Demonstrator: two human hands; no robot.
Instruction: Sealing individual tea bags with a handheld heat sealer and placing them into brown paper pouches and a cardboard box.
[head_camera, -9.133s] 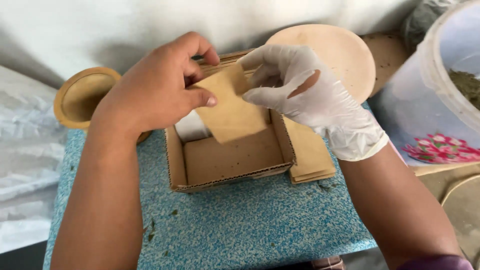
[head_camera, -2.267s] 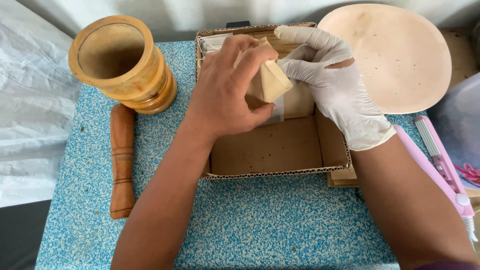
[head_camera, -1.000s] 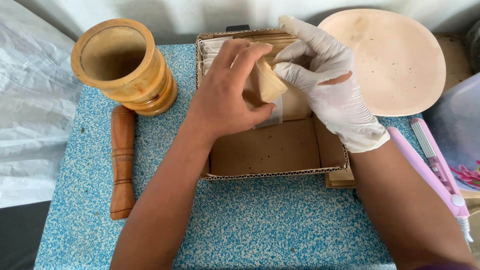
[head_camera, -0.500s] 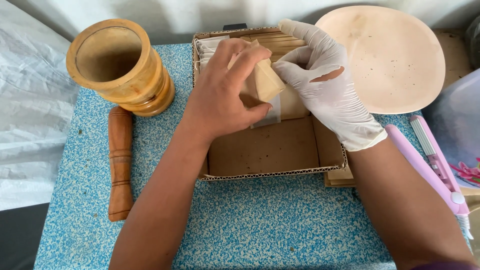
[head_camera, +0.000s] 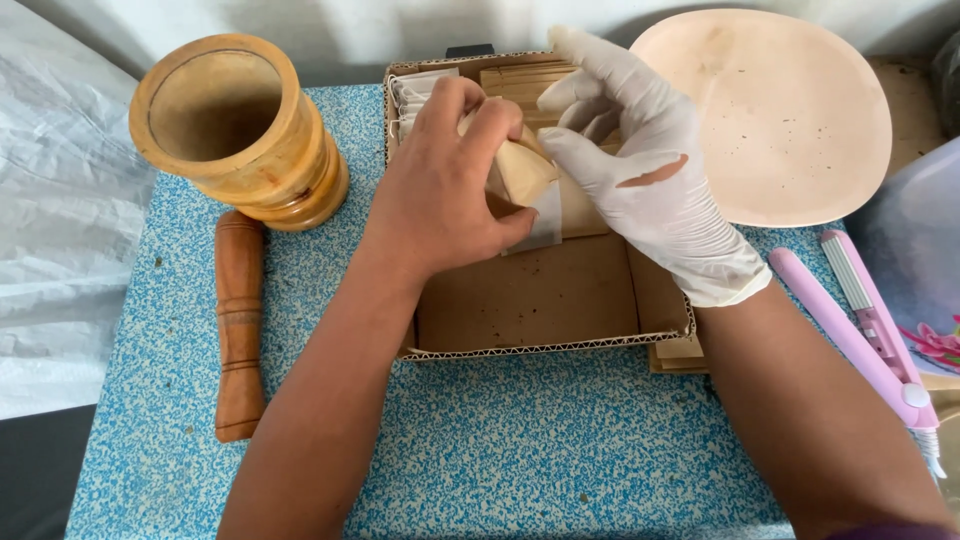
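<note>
Small tan paper pouch (head_camera: 520, 172): kraft-brown, flat-sided, bulging a little, tilted with one corner pointing down toward the right. It sits pinched between the bare left hand (head_camera: 440, 195) and the white-gloved right hand (head_camera: 640, 170), raised above the back half of the shallow corrugated cardboard box (head_camera: 545, 300). A white paper strip (head_camera: 545, 215) hangs just under the pouch. The box is open-topped and brown, its front floor bare with dark specks; a row of upright tan and white pouches (head_camera: 505, 80) stands packed along its far wall. The box rests on the blue-speckled desk (head_camera: 500, 450).
</note>
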